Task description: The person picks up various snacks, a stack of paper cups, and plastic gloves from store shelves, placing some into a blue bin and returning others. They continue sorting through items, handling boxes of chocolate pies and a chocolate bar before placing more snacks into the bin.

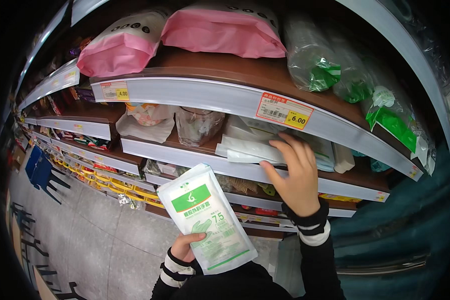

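Note:
My left hand (185, 245) grips a white and green packet of rubber surgical gloves (213, 221) by its lower left edge, thumb on the front. The packet is tilted, its printed face towards me. At the shelf, my right hand (296, 168) reaches to a small pile of flat white packets (249, 148), fingers apart. Its fingertips are over the packets' right part; whether they touch is hard to tell. The rear of that pile is hidden beneath the shelf above.
Left of the pile stand a clear wrapped glass (198, 125) and a patterned bowl (144, 114) in wrapping. Above, pink and white bags (225, 32) and sleeves of clear plastic cups (311, 56) lie behind a price rail (195, 93). A blue chair (41, 168) stands on the floor at left.

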Tool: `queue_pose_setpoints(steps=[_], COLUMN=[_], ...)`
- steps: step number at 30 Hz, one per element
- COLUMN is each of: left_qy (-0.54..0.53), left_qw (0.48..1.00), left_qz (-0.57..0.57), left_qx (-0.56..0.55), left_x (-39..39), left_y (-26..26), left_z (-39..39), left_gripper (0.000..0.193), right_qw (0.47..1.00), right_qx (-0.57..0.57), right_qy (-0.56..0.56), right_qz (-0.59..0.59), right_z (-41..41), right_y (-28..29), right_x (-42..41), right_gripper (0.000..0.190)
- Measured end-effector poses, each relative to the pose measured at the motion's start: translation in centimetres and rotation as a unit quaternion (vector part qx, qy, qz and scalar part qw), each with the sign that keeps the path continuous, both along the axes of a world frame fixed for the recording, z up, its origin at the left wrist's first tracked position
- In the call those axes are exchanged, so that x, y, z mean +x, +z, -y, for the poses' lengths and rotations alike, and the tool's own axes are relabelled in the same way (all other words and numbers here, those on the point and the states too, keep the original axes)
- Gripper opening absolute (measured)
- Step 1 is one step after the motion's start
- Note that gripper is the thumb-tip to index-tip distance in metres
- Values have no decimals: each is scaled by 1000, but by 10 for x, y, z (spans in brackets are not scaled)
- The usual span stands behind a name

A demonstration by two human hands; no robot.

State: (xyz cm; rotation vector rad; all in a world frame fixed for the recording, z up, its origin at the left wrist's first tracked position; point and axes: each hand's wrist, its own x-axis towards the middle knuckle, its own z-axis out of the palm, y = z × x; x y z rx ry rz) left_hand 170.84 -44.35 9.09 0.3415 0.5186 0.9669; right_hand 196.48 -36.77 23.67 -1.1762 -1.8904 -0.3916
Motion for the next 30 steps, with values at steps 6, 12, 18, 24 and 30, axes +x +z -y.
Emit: queue_pose_setpoints(steps=[6, 12, 18, 24, 30], left_qy=[4, 11, 0, -38, -107], left_qw=[1000, 997, 999, 997, 986], left_qz=[-7, -73, -45, 58, -115], left_qx=[-14, 16, -12, 36, 47], left_x=[4, 1, 5, 15, 21], left_y=[-2, -10, -5, -20, -19], left_z=[1, 4, 7, 8, 0], left_gripper=[52, 57, 58, 75, 66], right_qw=[999, 1000, 950, 844, 811], right_qx=[-37, 9, -160, -315, -346], right_qy=[-21, -1, 171, 386, 460], right_qz=[28, -5, 207, 196, 103], right_z=[-17, 15, 105, 112, 114], right_y=[-20, 1, -1, -64, -94], right_x=[3, 0, -2, -20, -14], right_gripper=[18, 3, 3, 17, 13])
